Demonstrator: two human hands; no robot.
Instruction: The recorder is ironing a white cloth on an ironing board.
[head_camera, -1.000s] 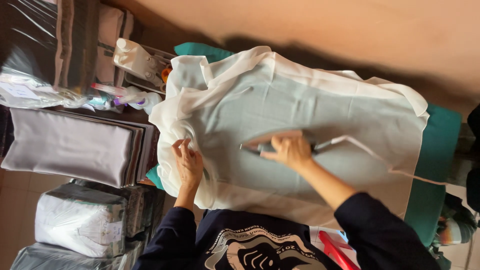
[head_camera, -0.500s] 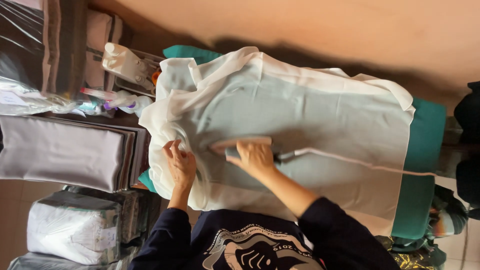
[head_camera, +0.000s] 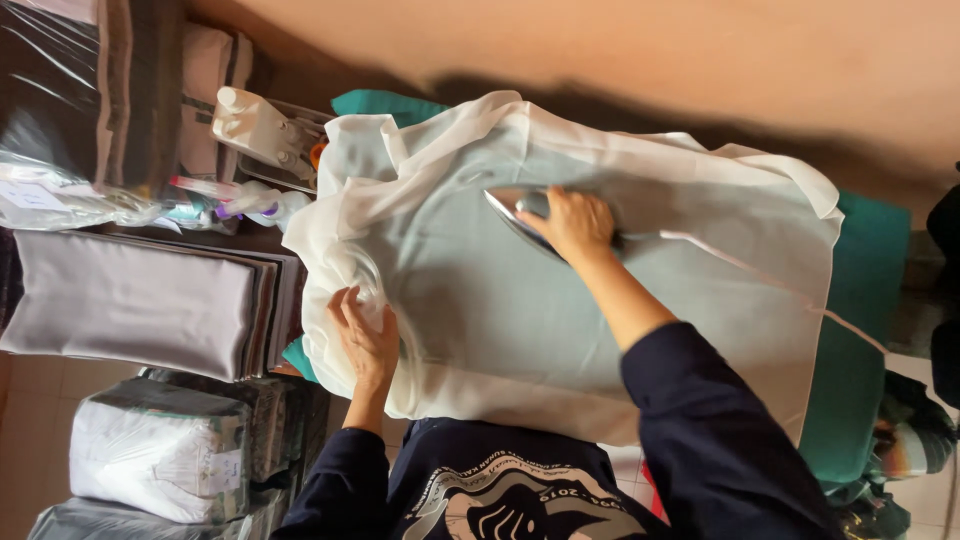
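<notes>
While the left hand (head_camera: 365, 335) stays put, the iron (head_camera: 520, 212) has moved up the cloth (head_camera: 500, 310).

tailor/laundry shop: fabric stacks (head_camera: 130, 300), ironing board (head_camera: 860, 330)

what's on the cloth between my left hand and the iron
In the head view, only bare white cloth lies between the left hand and the iron, which the right hand grips; nothing else sits there.

The right hand (head_camera: 575, 222) was stretched out toward twelve o'clock, fingers curled shut in a grip, its forearm bare below a dark sleeve. The left hand (head_camera: 365, 335) lay flat at nine o'clock, fingers spread, palm down.
</notes>
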